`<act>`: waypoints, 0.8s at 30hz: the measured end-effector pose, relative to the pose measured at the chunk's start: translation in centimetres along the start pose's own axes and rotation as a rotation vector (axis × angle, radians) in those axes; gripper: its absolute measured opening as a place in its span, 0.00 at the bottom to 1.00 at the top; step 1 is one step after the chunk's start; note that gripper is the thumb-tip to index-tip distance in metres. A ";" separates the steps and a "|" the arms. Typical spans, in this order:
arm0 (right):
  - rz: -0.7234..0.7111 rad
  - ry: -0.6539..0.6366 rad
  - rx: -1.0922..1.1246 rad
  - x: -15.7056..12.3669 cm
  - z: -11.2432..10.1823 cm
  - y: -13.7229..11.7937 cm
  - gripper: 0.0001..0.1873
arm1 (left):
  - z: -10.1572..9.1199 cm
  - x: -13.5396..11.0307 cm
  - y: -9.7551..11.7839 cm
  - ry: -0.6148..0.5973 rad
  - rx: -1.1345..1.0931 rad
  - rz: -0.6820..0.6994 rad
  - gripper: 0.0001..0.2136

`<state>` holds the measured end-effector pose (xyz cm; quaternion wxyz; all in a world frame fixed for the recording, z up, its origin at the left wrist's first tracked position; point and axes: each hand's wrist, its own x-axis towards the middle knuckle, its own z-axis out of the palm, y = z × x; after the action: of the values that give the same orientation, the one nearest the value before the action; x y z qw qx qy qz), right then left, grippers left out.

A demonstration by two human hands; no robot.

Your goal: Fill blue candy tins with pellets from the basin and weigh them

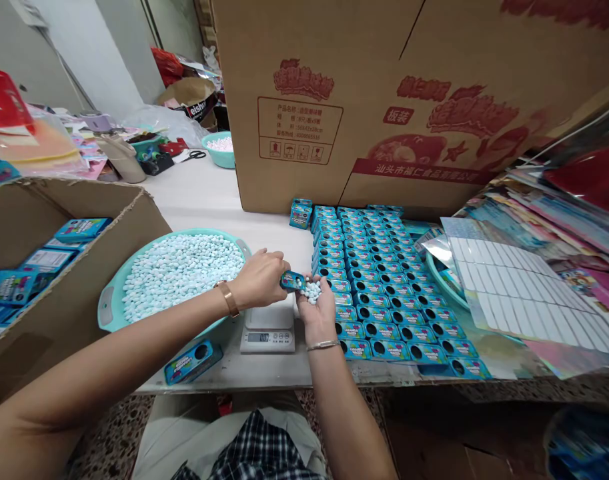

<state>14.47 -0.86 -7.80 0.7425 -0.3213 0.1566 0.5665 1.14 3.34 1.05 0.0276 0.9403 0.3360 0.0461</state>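
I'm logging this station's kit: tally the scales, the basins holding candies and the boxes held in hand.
Scale: 1
Basins holding candies: 2 (large basin, small basin)
Blue box in the left hand: 1
Total: 4

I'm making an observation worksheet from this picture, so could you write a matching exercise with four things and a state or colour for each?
1. Left hand
2. Right hand
3. Weighing scale
4. Large carton

A. Palm up, cupping pale pellets
B. Brown, with red print
C. Gripping a small blue box
D. White, with a small display

Pairs: 1-C, 2-A, 3-D, 4-B
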 end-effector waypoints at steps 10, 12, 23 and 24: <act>0.010 -0.032 0.051 -1.3 0.0 -2.1 0.15 | 1.5 -1.9 -0.5 0.012 -0.086 -0.094 0.10; -0.003 -0.045 0.065 -1.5 -0.1 -2.6 0.15 | 3.0 -2.7 -0.7 -0.009 -0.086 -0.121 0.09; -0.035 -0.108 0.063 -2.1 -0.4 -4.5 0.14 | -1.0 -5.4 -2.0 0.026 -0.036 -0.193 0.41; -0.030 -0.115 0.077 -2.2 -0.5 -4.6 0.14 | -2.0 -5.5 -2.3 0.045 -0.049 -0.203 0.39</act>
<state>18.23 -3.53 -5.45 0.7705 -0.2619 0.1306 0.5663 -4.73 1.64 2.46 0.0473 0.8992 0.4289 0.0724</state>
